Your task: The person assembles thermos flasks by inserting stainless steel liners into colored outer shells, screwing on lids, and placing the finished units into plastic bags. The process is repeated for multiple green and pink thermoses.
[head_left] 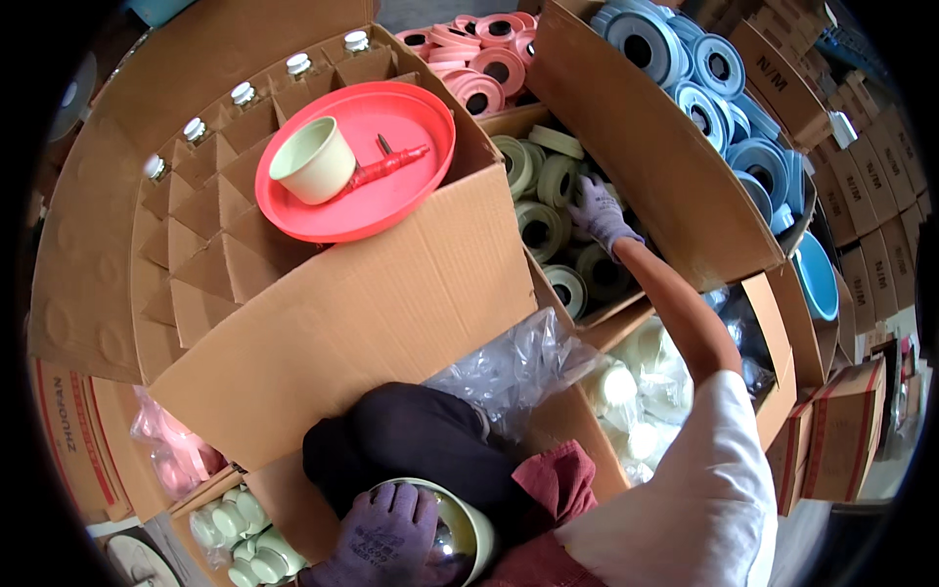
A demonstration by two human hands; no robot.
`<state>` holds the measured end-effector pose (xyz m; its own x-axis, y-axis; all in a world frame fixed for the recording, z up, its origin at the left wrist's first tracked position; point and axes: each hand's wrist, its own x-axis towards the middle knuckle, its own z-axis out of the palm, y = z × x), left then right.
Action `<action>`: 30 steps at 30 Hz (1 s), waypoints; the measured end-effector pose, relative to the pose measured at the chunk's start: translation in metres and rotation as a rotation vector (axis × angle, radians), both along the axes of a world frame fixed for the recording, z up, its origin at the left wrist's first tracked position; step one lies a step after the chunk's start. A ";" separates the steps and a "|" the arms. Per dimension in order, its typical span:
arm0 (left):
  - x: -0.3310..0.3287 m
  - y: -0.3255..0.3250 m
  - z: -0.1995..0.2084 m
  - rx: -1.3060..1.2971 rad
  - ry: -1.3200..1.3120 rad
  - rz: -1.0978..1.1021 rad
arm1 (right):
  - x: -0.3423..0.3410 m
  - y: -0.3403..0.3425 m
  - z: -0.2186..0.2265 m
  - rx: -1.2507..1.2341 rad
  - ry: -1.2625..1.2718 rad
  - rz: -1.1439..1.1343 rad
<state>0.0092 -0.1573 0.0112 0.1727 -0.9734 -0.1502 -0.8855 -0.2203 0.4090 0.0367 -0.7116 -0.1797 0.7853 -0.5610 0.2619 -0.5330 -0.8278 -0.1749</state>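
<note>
My left hand (383,538), in a purple glove, lies over a pale green round casing (477,523) in my lap. Inside the casing a shiny, silvery rounded surface shows. My right arm stretches forward, and the gloved right hand (599,212) reaches into a cardboard box (655,147) of pale green ring-shaped parts (540,227). Its fingers are extended among the rings, and I make out nothing held in them. To the left, a red round tray (411,196) carries a pale green cup (315,161) and a red-wrapped pointed tool (386,168).
The tray rests on a divided carton (391,313) with several white-capped silvery items (243,94) along its far side. Pink rings (494,64) and blue rings (719,64) fill boxes beyond. Bagged pale green parts (646,382) lie at right. Stacked cartons (846,430) stand farther right.
</note>
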 end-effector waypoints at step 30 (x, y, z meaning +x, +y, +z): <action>-0.017 -0.013 0.048 -1.003 0.799 0.709 | -0.078 0.345 0.233 0.404 -0.547 1.026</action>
<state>-0.0073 -0.1706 0.0594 0.8472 -0.4738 0.2405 -0.1845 0.1623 0.9694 -0.0417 -0.3663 0.0530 0.7521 0.1341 0.6453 0.5561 -0.6546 -0.5121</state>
